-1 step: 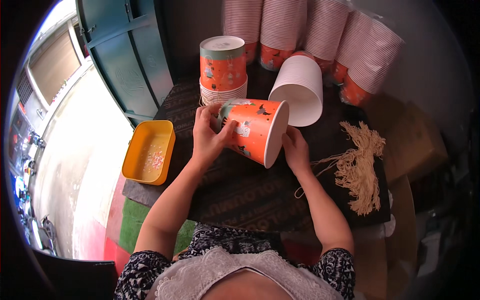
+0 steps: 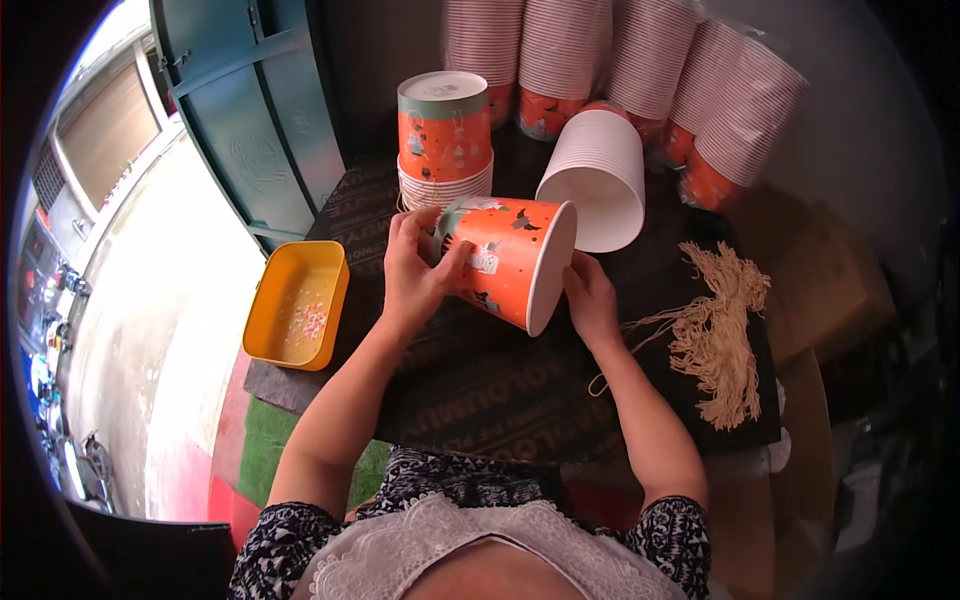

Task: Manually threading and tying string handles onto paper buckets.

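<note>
An orange paper bucket [image 2: 505, 262] with a dark printed pattern lies tilted on its side between my hands, its white-rimmed mouth turned right. My left hand [image 2: 415, 265] grips it near the green-banded base, thumb across the front. At the mouth, my right hand [image 2: 590, 295] is closed, its fingertips partly hidden at the opening; whatever they pinch cannot be made out. Behind stands an upside-down stack of matching buckets [image 2: 445, 130], with some cord hanging at its lower left. A white nested stack [image 2: 598, 185] lies on its side, open end toward me.
On the left, a yellow plastic tray [image 2: 262, 300] holds small pale and pink bits. A bundle of beige cords [image 2: 725, 340] lies at right, strands trailing toward my right wrist. Tall wrapped bucket stacks [image 2: 560, 60] line the back of the dark table [image 2: 480, 400]. A teal metal door [image 2: 255, 130] stands left.
</note>
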`<state>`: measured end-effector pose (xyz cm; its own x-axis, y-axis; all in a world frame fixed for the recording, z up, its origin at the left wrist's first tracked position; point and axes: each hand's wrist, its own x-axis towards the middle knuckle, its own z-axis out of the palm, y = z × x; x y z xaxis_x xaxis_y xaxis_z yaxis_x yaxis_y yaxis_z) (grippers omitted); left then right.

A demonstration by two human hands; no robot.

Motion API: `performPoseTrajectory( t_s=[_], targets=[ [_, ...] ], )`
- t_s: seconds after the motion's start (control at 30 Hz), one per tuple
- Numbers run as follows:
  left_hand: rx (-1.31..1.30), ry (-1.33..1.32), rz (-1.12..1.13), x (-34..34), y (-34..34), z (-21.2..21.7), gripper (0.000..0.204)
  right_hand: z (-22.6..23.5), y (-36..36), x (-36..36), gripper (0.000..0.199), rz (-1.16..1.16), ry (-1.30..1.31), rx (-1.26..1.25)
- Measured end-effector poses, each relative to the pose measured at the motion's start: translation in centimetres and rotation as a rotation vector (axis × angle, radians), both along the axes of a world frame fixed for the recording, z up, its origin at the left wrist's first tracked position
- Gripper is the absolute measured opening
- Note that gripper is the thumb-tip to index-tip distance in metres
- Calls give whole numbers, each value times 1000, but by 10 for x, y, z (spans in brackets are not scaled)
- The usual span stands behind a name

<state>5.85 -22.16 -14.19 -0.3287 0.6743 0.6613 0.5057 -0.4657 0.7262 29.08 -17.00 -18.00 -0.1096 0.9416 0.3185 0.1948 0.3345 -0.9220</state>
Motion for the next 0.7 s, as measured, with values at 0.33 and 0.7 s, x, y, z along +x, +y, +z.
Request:
performPoseTrajectory(
  t_s=[0.33,0.7],
  targets=[
    [14,-2,-160,-6,7,-13,60,-1,5,8,22,-7,-22,300],
    [-74,-190,-224,-18,2,-10,47,19,-22,-7,9,282,-282,699]
  ],
)
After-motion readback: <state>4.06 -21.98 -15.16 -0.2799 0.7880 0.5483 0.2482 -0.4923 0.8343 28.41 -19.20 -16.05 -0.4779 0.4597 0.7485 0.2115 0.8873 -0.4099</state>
